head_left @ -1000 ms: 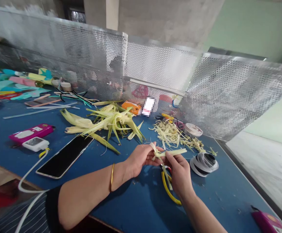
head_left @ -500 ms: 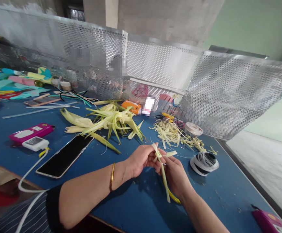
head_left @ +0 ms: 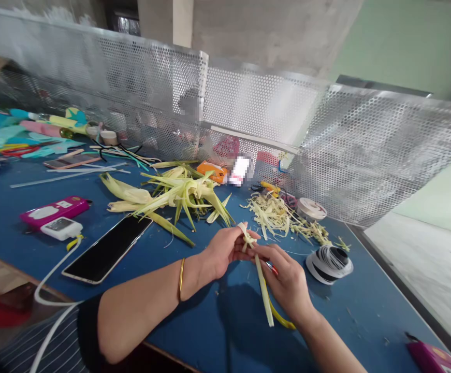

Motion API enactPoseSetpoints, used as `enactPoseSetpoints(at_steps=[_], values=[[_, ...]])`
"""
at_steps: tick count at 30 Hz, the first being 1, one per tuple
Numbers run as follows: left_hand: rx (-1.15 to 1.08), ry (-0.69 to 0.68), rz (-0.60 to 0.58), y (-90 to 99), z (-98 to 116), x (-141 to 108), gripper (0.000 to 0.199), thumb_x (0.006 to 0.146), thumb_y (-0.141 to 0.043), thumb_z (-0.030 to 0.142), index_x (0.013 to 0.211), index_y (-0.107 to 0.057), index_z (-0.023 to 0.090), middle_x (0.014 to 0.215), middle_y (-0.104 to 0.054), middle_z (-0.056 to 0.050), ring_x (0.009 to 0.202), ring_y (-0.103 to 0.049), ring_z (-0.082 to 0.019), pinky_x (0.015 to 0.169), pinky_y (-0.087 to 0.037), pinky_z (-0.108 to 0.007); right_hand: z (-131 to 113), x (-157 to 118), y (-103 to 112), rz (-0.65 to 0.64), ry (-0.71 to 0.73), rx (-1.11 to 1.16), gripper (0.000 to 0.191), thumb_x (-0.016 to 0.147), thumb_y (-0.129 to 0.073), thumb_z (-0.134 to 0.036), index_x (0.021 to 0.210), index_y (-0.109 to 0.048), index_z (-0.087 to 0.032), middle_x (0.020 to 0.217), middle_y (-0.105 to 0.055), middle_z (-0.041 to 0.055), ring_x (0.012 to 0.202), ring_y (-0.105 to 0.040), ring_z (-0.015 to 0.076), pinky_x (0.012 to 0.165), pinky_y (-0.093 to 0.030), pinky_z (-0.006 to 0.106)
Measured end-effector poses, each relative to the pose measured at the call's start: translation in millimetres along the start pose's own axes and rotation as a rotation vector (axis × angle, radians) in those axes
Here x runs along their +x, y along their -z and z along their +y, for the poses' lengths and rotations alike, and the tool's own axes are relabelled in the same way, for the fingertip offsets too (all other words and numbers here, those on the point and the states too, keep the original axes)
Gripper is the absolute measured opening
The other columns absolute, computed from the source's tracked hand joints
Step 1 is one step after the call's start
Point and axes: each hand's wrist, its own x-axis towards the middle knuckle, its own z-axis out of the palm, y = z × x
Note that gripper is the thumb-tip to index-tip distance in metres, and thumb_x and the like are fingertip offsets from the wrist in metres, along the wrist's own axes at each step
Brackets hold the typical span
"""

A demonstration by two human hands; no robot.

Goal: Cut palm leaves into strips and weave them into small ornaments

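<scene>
My left hand [head_left: 227, 251] is closed in a pinch on a small knotted piece of pale corn husk [head_left: 247, 239]. From it a long husk strip [head_left: 264, 292] hangs down towards me. My right hand [head_left: 283, 269] is closed, its fingertips at the base of the knot. A curved yellow handle [head_left: 281, 317] shows under the right hand, with a bit of red between thumb and fingers; it looks like a hand tool, mostly hidden by the palm. A heap of corn husks [head_left: 186, 194] lies beyond my left hand.
Husk shreds [head_left: 270, 215] and a tape roll [head_left: 311, 209] lie behind my hands. A thread spool [head_left: 329, 264] stands at right. At left are a black-screened phone [head_left: 108, 248] and a magenta device [head_left: 56, 211]. A perforated metal screen [head_left: 256, 98] borders the blue table [head_left: 194, 331].
The short husk end that stuck out to the right between my right fingers no longer shows. My right hand has turned, with its fingers now curled over at the knot. The view has shifted slightly.
</scene>
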Motion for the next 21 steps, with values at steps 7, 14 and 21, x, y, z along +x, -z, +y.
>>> enactPoseSetpoints(at_steps=[7,14,21], values=[[0.304,-0.028,-0.108,-7.5,-9,-7,0.041,0.079,-0.061,0.051,0.073,-0.067,0.011,0.06,-0.064,-0.005,0.047,-0.056,-0.012,0.054,-0.049,-0.026,-4,6,-1,0.23,-0.167,0.113,0.014,0.091,-0.058,-0.026,0.08,-0.066,-0.022,0.083,-0.065,0.0051,0.082,-0.061,0.0197,0.074,-0.048,0.031],[0.433,0.012,-0.273,-1.2,-9,-5,0.05,0.074,-0.061,0.062,0.072,-0.064,0.012,0.063,-0.066,-0.005,0.045,-0.054,-0.01,0.053,-0.047,-0.026,-2,9,-5,0.136,-0.595,0.52,0.03,0.084,-0.065,-0.046,0.072,-0.06,-0.018,0.063,-0.057,-0.0008,0.058,-0.05,0.0139,0.058,-0.041,0.027],[0.43,0.03,-0.293,-2.5,1,-10,0.028,0.074,-0.063,0.041,0.074,-0.064,0.013,0.06,-0.061,-0.002,0.047,-0.05,-0.009,0.05,-0.043,-0.023,-6,13,-1,0.143,-0.618,0.499,0.035,0.086,-0.06,-0.049,0.066,-0.056,-0.02,0.059,-0.054,-0.0021,0.058,-0.047,0.013,0.058,-0.037,0.025]])
